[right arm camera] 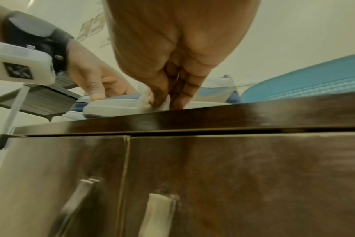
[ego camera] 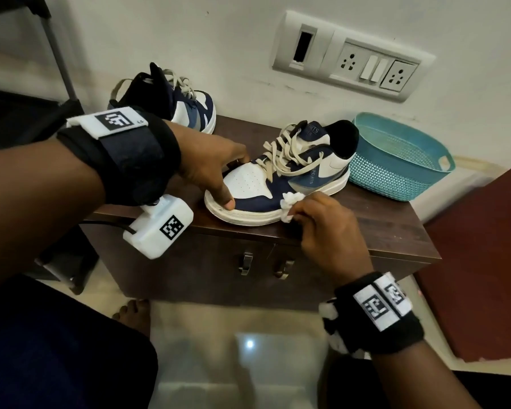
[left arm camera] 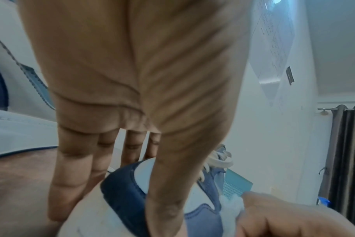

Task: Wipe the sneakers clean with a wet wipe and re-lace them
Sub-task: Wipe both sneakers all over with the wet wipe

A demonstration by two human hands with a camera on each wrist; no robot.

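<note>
Centre of frame: a near sneaker [ego camera: 281, 178] stood on a dark wooden cabinet [ego camera: 381, 228], laces loose.
Left hand [ego camera: 210, 166]: clasped the toe, thumb pressed on the sole rim.
Right hand [ego camera: 322, 228]: pinched a crumpled wet wipe [ego camera: 289, 205] against the sneaker's side.
Upper left: the second sneaker [ego camera: 183, 101] stood.
Right: a teal basket [ego camera: 396, 160] touched the heel.
</note>
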